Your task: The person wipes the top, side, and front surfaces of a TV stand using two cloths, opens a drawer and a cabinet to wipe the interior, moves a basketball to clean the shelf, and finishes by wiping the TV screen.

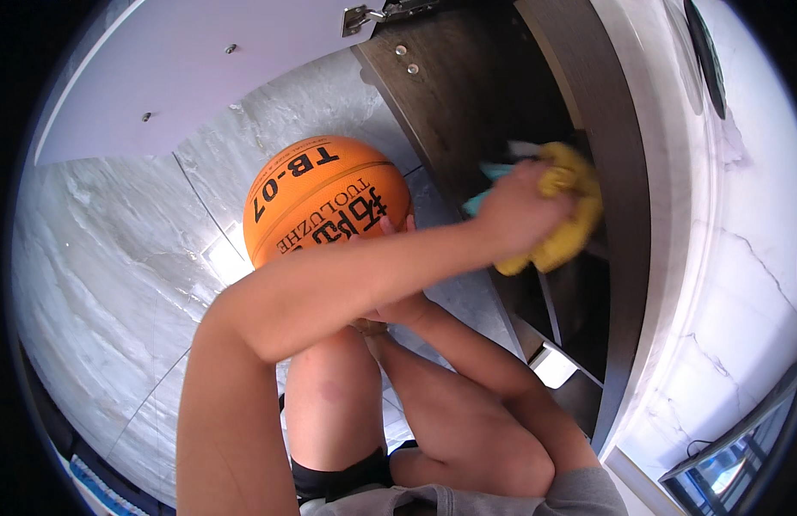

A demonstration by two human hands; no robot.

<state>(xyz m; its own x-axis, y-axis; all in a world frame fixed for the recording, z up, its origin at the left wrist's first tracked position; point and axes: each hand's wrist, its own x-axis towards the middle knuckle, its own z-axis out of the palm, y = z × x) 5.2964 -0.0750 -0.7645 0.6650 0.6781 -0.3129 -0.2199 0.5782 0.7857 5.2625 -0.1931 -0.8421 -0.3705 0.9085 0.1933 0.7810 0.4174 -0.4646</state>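
Observation:
My left arm reaches across from the lower left to the dark brown cabinet (pixel 450 95). My left hand (pixel 523 211) is closed on a crumpled yellow cloth (pixel 570 232) inside it. Teal and white material (pixel 495 172) shows beside that hand; its kind is unclear. Passing under the left forearm, my right arm comes from the lower right. My right hand (pixel 400 297) is against the near right side of an orange basketball (pixel 325 193), its fingertips pressed to the surface. The left forearm hides much of that hand and the ball's lower edge.
A pale cabinet door (pixel 200 69) stands open at the upper left on a metal hinge (pixel 360 17). Grey marbled floor tiles (pixel 97 275) lie to the left. A white marbled surface (pixel 725 249) runs along the right. My bent knees (pixel 329 387) are below the ball.

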